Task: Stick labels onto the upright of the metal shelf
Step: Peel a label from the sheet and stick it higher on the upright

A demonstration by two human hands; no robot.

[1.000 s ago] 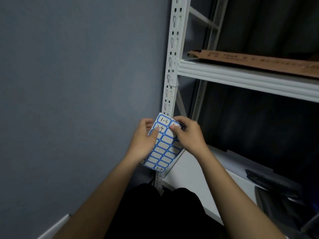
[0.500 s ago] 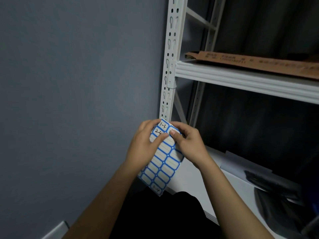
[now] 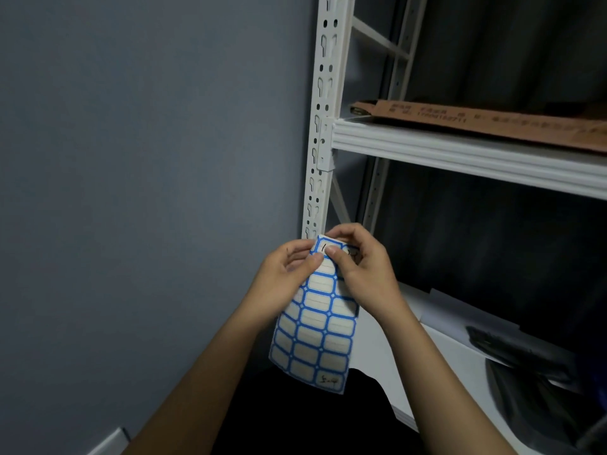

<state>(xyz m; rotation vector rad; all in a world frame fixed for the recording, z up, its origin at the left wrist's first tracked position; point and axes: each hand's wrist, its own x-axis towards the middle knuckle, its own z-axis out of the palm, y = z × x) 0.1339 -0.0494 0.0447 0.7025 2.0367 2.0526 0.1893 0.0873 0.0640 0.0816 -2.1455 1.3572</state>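
Observation:
A sheet of blue-bordered white labels (image 3: 315, 326) hangs in front of the white slotted shelf upright (image 3: 323, 126). My left hand (image 3: 282, 284) grips the sheet's upper left edge, thumb on its face. My right hand (image 3: 364, 267) pinches at the top row of labels, where a handwritten label sits under its thumb and fingertips. Both hands are just below and in front of the upright's lower visible part. The sheet's bottom right label also carries writing.
A grey wall (image 3: 147, 192) stands to the left of the shelf. A white shelf beam (image 3: 460, 156) carries a flat brown cardboard piece (image 3: 476, 123). A lower white shelf board (image 3: 437, 343) holds dark objects (image 3: 532, 366) at the right.
The sheet has swung to hang more vertically. My right hand's fingers have moved up to the sheet's top row, and both hands sit slightly higher against the upright.

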